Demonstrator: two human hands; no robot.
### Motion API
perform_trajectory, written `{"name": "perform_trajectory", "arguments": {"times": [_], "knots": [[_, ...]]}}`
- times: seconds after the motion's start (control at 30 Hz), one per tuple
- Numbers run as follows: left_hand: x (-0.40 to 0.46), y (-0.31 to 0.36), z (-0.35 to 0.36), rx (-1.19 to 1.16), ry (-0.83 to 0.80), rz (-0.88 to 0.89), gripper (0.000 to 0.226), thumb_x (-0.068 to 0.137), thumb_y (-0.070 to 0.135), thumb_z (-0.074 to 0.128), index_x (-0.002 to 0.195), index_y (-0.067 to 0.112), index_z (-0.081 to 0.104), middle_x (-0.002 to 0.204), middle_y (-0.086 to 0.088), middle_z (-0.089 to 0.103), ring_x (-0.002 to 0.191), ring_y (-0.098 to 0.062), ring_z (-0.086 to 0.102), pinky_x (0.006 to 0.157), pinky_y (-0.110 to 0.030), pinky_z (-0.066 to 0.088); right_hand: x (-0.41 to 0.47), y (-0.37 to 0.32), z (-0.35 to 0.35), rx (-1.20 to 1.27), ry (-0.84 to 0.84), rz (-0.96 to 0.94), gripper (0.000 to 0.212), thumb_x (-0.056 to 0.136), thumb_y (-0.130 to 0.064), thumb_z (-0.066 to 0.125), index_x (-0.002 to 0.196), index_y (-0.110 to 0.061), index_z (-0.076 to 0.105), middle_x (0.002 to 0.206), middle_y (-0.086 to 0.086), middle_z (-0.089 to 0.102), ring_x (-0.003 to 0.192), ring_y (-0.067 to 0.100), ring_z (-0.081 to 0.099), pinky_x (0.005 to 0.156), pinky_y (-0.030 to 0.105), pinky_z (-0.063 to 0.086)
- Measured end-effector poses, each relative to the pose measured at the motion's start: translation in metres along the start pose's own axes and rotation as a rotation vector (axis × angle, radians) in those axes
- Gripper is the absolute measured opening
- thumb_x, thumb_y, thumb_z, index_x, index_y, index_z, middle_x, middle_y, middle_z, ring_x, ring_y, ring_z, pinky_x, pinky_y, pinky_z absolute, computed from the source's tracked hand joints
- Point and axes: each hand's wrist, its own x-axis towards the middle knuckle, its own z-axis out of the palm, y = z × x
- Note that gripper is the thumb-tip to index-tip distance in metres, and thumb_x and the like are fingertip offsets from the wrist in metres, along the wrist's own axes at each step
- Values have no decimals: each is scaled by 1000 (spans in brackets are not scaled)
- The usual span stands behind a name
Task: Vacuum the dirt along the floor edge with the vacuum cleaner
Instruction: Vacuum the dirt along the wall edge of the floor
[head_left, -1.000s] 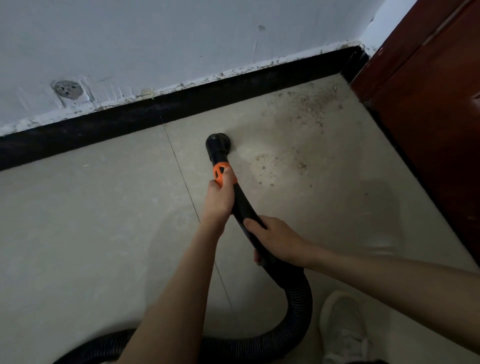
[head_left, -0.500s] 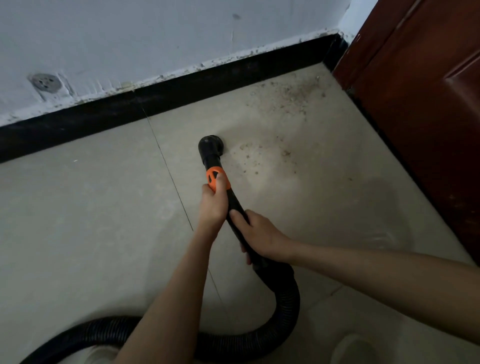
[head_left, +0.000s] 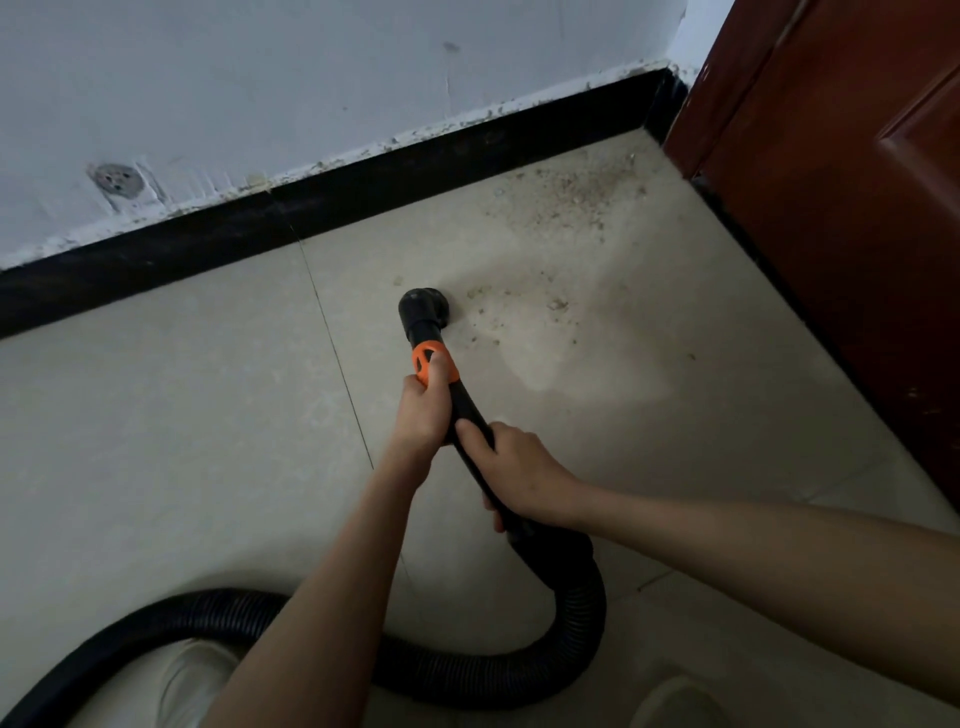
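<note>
The black vacuum nozzle (head_left: 425, 307) rests on the beige tiled floor, its mouth beside scattered dirt (head_left: 558, 208) that spreads toward the far right corner. My left hand (head_left: 423, 413) grips the black wand just below the orange collar (head_left: 432, 362). My right hand (head_left: 514, 475) grips the wand lower down. The ribbed black hose (head_left: 571, 654) loops behind my arms and runs off at the bottom left.
A black skirting board (head_left: 332, 208) runs under the white wall. A dark red wooden door (head_left: 841, 208) closes off the right side. A round patched hole (head_left: 115, 179) marks the wall. A white shoe (head_left: 195, 680) shows at the bottom left, another shoe (head_left: 675, 701) at the bottom right.
The nozzle has drawn back a little from the skirting board, staying at the left edge of the dirt patch. Both hands keep their grip on the wand.
</note>
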Motion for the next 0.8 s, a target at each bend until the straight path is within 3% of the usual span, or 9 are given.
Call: {"name": "perform_trajectory", "arguments": {"times": [0.1, 0.17, 0.33, 0.53, 0.63, 0.8], "knots": [[7, 9, 17, -14, -55, -33, 43, 96, 49, 36, 109, 9, 46, 92, -7, 54, 80, -19, 57, 60, -30, 49, 2, 2, -16, -35, 57, 9, 49, 94, -60, 34, 85, -15, 48, 58, 6, 63, 39, 20, 61, 36, 25, 45], [11, 16, 30, -31, -96, -30, 45, 97, 48, 35, 113, 7, 46, 90, -6, 53, 77, -18, 56, 57, -29, 47, 3, 3, -27, -48, 95, 21, 49, 94, -61, 33, 85, -16, 48, 60, 7, 64, 39, 22, 62, 36, 25, 45], [20, 30, 56, -10, -178, -12, 47, 97, 48, 33, 110, 6, 49, 82, -5, 52, 70, -16, 55, 52, -25, 45, 7, 6, -47, -100, 175, 53, 48, 96, -58, 30, 87, -15, 50, 60, 7, 65, 41, 23, 64, 41, 31, 52], [23, 44, 92, 59, -269, 3, 45, 97, 49, 36, 105, 7, 49, 83, -6, 54, 71, -18, 57, 67, -32, 51, 4, 17, -70, -71, 295, 113, 48, 98, -55, 30, 90, -13, 52, 60, 7, 66, 37, 18, 62, 38, 21, 43], [24, 48, 104, 105, -300, 10, 45, 97, 50, 36, 105, 8, 49, 82, -4, 55, 70, -16, 57, 63, -29, 49, 3, 20, -75, -58, 345, 126, 48, 99, -54, 30, 88, -12, 52, 60, 8, 65, 36, 17, 61, 38, 22, 44], [30, 48, 91, 96, -257, 20, 45, 97, 50, 35, 96, 8, 51, 82, -5, 54, 70, -17, 56, 66, -32, 50, 10, 10, -72, -32, 283, 108, 46, 100, -50, 32, 89, -10, 52, 53, 6, 63, 35, 20, 60, 35, 20, 40]]}}
